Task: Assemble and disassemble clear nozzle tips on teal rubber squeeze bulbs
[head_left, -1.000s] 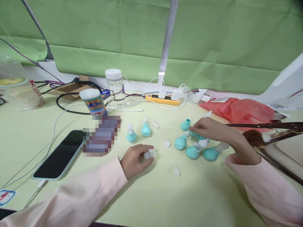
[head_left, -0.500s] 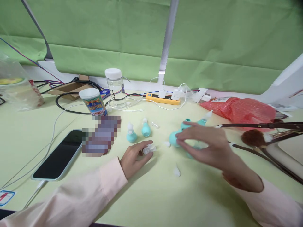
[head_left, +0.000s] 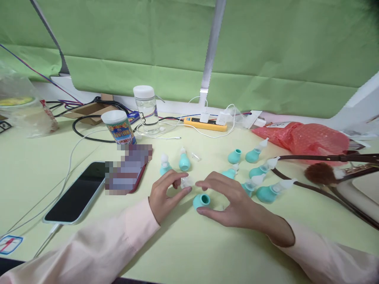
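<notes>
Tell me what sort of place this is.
Probably an indoor desk or worktable, perhaps in an office or home: a pale tabletop holds a phone with a cable attached, a water bottle and a power strip.

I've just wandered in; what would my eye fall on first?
Probably the open turquoise bulb, its dark mouth showing between the left hand and the spread right hand. Next, perhaps, the white-tipped bulbs clustered beyond the right hand, then the bright red bag at the back right.
</notes>
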Tool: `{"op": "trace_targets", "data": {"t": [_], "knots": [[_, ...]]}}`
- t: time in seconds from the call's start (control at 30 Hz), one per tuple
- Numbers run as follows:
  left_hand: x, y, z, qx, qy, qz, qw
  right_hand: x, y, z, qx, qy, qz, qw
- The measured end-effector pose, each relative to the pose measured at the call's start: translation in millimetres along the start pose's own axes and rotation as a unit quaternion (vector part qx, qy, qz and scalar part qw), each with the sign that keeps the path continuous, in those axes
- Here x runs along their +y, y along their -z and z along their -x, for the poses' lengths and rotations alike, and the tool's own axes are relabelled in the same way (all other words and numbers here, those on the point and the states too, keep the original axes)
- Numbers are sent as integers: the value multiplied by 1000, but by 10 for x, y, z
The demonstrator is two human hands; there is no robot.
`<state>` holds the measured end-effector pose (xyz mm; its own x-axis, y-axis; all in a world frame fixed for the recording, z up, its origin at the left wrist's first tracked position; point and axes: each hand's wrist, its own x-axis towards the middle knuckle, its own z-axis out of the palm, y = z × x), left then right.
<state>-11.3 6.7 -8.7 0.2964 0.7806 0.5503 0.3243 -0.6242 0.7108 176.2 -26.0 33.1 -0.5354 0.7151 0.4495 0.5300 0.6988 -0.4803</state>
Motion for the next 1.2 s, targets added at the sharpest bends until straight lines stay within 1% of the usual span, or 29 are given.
{"op": "trace_targets", "data": {"t": [0.07,0.13,0.17,0.23,0.27,0.3,0.4,0.47,0.57,0.63,0.77,0.83,0.93,1.03,1.2], "knots": [[16,2,14,14,35,20,999,5,-58,7,-29,-87,23,996],[36,6,26,18,63,70,995,4,-95,8,-85,-153,40,984],[47,10,28,9,74,104,992,1,-103,6,-118,-169,43,978],[72,23,25,-26,99,171,980,-8,-98,-4,-169,-179,43,968],[84,29,19,-44,114,198,972,-14,-89,-11,-181,-177,42,966],[93,35,12,-58,129,220,965,-18,-79,-19,-181,-178,42,966],[101,43,-11,-65,162,256,951,-14,-58,-38,-139,-200,48,969],[94,42,-24,-63,169,264,948,4,-66,-44,-115,-203,42,972],[92,42,-41,-62,165,269,947,26,-98,-39,-79,-170,33,982],[100,47,-53,-51,163,271,947,26,-115,-31,-58,-156,39,985],[123,63,-68,-31,174,285,942,2,-108,-29,-39,-166,80,982],[128,69,-70,-33,187,296,936,-7,-88,-40,-39,-182,95,978],[127,70,-76,-45,215,311,925,-7,-60,-57,-54,-201,107,972],[125,63,-81,-57,242,315,916,11,-65,-50,-46,-187,139,971],[112,36,-58,-57,276,290,915,59,-169,4,2,-152,176,972]]}}
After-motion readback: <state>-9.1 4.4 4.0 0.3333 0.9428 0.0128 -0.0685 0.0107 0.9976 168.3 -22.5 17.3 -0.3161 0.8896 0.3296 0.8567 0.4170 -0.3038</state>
